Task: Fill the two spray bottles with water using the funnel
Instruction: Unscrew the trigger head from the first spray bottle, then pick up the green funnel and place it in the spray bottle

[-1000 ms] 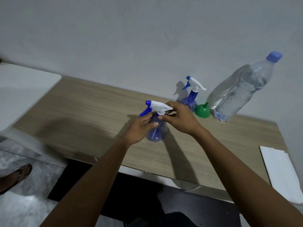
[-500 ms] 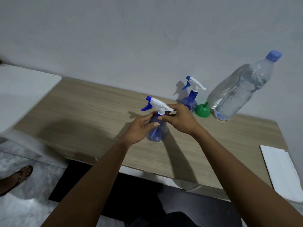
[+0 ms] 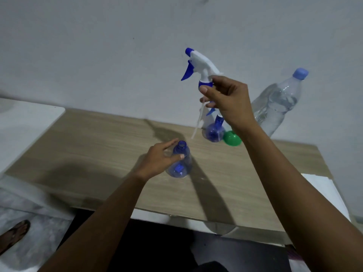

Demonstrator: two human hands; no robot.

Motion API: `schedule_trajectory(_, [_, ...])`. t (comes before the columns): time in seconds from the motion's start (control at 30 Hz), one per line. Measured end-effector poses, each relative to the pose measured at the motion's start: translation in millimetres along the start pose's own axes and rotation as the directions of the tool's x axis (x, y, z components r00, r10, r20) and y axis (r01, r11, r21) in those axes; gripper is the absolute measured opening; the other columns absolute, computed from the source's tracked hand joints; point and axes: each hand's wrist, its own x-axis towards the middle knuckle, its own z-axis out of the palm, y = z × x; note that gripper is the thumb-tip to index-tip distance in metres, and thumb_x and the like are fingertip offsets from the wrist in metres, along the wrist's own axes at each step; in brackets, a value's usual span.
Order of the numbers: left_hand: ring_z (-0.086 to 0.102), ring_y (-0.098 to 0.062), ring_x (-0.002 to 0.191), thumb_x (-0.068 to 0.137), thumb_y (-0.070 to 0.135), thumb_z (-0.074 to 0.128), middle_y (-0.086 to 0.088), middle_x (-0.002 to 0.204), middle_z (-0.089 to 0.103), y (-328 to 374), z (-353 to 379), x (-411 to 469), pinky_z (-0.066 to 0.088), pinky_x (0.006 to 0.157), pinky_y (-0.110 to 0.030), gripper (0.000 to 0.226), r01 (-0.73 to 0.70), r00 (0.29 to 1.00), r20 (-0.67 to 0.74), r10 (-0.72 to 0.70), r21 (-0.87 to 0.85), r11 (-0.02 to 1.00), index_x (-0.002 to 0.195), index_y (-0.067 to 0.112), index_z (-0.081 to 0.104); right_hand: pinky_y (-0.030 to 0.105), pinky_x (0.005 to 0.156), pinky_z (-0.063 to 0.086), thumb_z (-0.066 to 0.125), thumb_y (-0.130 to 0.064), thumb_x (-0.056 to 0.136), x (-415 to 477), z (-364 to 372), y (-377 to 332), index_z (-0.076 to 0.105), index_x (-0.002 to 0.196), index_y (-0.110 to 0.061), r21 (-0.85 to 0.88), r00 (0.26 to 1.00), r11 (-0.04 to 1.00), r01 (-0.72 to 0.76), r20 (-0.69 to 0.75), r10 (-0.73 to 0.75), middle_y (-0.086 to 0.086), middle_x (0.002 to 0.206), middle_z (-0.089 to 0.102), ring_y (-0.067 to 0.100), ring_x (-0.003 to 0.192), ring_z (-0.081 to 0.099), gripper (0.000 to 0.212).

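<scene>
Left hand (image 3: 160, 160) grips the upright open bottle (image 3: 181, 165); right hand (image 3: 229, 103) pinches the sprayer head (image 3: 202, 65) aloft — funnel (image 3: 231, 138) sits beyond, nearer the right hand.

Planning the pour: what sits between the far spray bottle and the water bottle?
The green funnel, on the table close beside the far spray bottle; the right forearm hides the rest of the gap toward the water bottle. Head view.

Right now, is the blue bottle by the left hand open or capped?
Open. The near spray bottle has a bare mouth; the right hand holds the trigger head, tube dangling, above it.
</scene>
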Motion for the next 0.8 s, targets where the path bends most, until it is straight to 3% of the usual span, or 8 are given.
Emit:
schedule_trajectory(0.1, [0.059,-0.001,0.120,0.072,0.030,0.088,0.014,0.128,0.065,3,6,3,0.044,0.103,-0.020,0.066,-0.015,1.000,-0.019,0.015,0.005,1.000,0.133,0.024,0.064,0.026,0.065,0.056,0.082,-0.018,0.085,7,-8,14,0.073,0.115,-0.011,-0.097,0.998,0.995,0.023,-0.059,-0.029,0.010,0.092,0.076,0.011,0.069,0.069,0.032])
schedule_trajectory(0.2, [0.066,-0.007,0.115,0.074,0.027,0.084,0.011,0.118,0.073,-1,12,1,0.050,0.103,-0.028,0.055,-0.048,0.999,-0.002,0.048,0.008,0.999,0.126,0.021,0.068,0.031,0.072,0.058,0.085,-0.022,0.082,-2,-11,63,0.075,0.116,-0.011,-0.232,0.993,0.967,-0.103,-0.080,0.087,0.011,0.092,0.077,0.009,0.070,0.065,0.037])
schedule_trajectory(0.3, [0.068,-0.002,0.108,0.079,0.015,0.083,0.017,0.109,0.075,-5,15,-3,0.052,0.100,-0.027,0.045,-0.057,0.998,0.000,0.057,-0.024,0.998,0.118,0.032,0.070,0.025,0.072,0.049,0.086,-0.031,0.079,-21,-11,125,0.078,0.112,-0.019,-0.448,0.969,0.860,-0.243,-0.069,0.238,-0.003,0.084,0.073,-0.001,0.067,0.058,0.036])
schedule_trajectory(0.4, [0.069,-0.005,0.108,0.080,0.014,0.082,0.012,0.111,0.075,-8,16,-5,0.053,0.100,-0.030,0.043,-0.062,0.998,0.027,0.063,-0.039,0.997,0.120,0.026,0.070,0.028,0.072,0.048,0.085,-0.040,0.078,-38,-7,171,0.079,0.111,-0.026,-0.598,0.940,0.747,-0.290,-0.029,0.341,-0.010,0.083,0.074,0.007,0.076,0.066,0.036])
schedule_trajectory(0.53, [0.067,0.001,0.108,0.080,0.012,0.081,0.014,0.111,0.074,-4,14,-3,0.051,0.098,-0.023,0.051,-0.044,0.998,0.044,0.046,-0.033,0.998,0.128,0.019,0.067,0.034,0.081,0.053,0.082,-0.036,0.080,-48,1,198,0.079,0.107,-0.031,-0.651,0.891,0.669,-0.359,-0.026,0.453,-0.005,0.094,0.077,0.019,0.091,0.071,0.028])
schedule_trajectory(0.63, [0.067,0.001,0.103,0.078,0.013,0.083,0.021,0.105,0.074,-1,14,-3,0.050,0.097,-0.023,0.046,-0.042,0.998,0.052,0.044,-0.034,0.999,0.121,0.027,0.071,0.037,0.085,0.055,0.082,-0.042,0.076,-50,5,210,0.079,0.105,-0.031,-0.669,0.869,0.633,-0.389,-0.039,0.493,-0.002,0.097,0.078,0.023,0.095,0.071,0.031])
schedule_trajectory(0.73, [0.069,-0.007,0.107,0.073,0.024,0.082,0.018,0.104,0.076,0,14,-3,0.052,0.099,-0.027,0.042,-0.047,0.998,0.048,0.049,-0.046,0.998,0.109,0.041,0.070,0.036,0.086,0.056,0.083,-0.044,0.074,-55,9,216,0.078,0.110,-0.032,-0.681,0.861,0.617,-0.394,-0.038,0.507,-0.003,0.105,0.078,0.023,0.099,0.072,0.038])
schedule_trajectory(0.8, [0.069,-0.008,0.108,0.072,0.026,0.081,0.016,0.105,0.076,0,15,-4,0.053,0.100,-0.031,0.040,-0.056,0.997,0.044,0.058,-0.038,0.998,0.107,0.041,0.071,0.036,0.087,0.055,0.081,-0.041,0.075,-57,10,219,0.077,0.111,-0.032,-0.675,0.865,0.623,-0.395,-0.043,0.501,-0.003,0.109,0.078,0.023,0.101,0.071,0.037])
